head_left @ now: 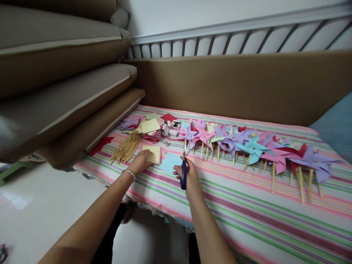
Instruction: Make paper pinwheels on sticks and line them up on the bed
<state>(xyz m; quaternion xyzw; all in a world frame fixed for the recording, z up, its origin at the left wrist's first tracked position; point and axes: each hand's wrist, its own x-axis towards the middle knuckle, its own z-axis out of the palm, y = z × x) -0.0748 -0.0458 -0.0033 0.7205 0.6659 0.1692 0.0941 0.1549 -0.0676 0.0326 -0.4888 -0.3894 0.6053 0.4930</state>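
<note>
My left hand [139,162] rests with its fingers laid over a small stack of pale yellow square paper [155,151]. In my right hand [192,177] is a pair of scissors [183,177] with dark blue handles, its blades pointing away from me. Light blue paper [168,162] lies between the two hands, partly behind the right fingers. Beyond my left hand is a bundle of thin wooden sticks [127,147]. Small metal pins [168,143] sit loose on the striped cloth [220,187].
Paper pinwheels [253,148] on sticks fill the right side in a long row. Behind the sticks are a pile of coloured paper squares [150,126], small white boxes [165,129] and red paper pieces [101,145]. Stacked cushions [66,88] rise at left; a brown panel [233,88] stands behind.
</note>
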